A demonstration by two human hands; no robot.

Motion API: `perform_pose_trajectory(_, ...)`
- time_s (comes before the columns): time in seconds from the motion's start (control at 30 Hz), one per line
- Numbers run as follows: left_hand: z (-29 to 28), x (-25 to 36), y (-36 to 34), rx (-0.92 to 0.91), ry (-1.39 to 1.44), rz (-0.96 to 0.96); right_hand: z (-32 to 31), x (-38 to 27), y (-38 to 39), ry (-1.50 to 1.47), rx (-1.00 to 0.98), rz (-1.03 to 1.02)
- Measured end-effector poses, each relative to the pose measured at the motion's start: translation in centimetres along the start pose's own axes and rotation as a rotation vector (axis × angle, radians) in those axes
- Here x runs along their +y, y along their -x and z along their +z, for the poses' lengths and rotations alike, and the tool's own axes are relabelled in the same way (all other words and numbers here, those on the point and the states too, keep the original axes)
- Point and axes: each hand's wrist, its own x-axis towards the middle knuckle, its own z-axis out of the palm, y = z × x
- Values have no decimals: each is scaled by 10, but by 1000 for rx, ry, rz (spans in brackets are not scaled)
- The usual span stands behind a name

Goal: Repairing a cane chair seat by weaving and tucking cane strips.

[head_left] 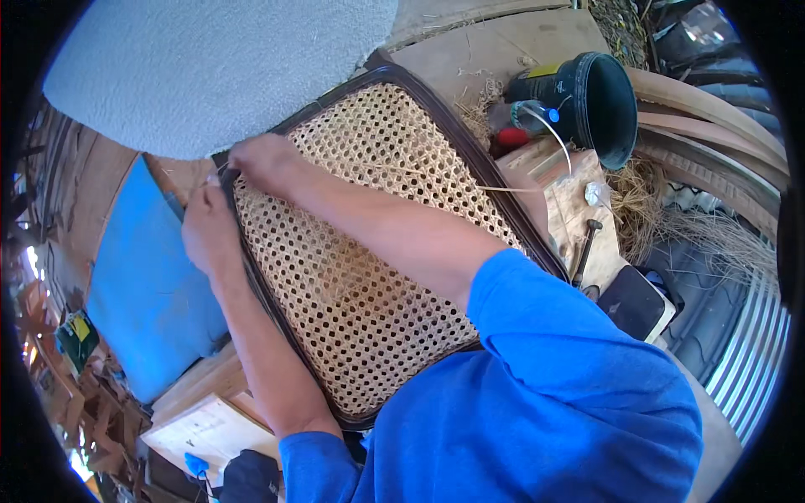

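Dark rim (459, 141) beside both hands (206, 225)

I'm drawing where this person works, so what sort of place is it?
Probably a rough workshop, perhaps for cane furniture: there's a woven cane panel in a dark frame, what looks like a hammer, and a heap of loose dry strands.
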Motion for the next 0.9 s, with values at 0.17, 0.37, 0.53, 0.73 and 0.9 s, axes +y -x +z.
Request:
perform_pose_trajectory(0.17, 7, 4, 0, 59, 591, -62, -66, -3, 40, -45, 167, 13)
perform_pose_trajectory(0.37, 0, 96, 83, -350, 310, 498, -193, 54, 215, 474, -15, 327)
perform_pose_trajectory(0.53, 31, 127, 92, -511, -75, 731, -225, 80, 332, 133, -5, 652)
perform_pose_trajectory(0.73, 42, 144, 84, -417, -121, 647, -243, 112, 393, -199, 169, 604)
perform_pose_trajectory(0.9, 55, 146, 73, -416, -272, 696, -255, 105, 402, -335, 236, 668)
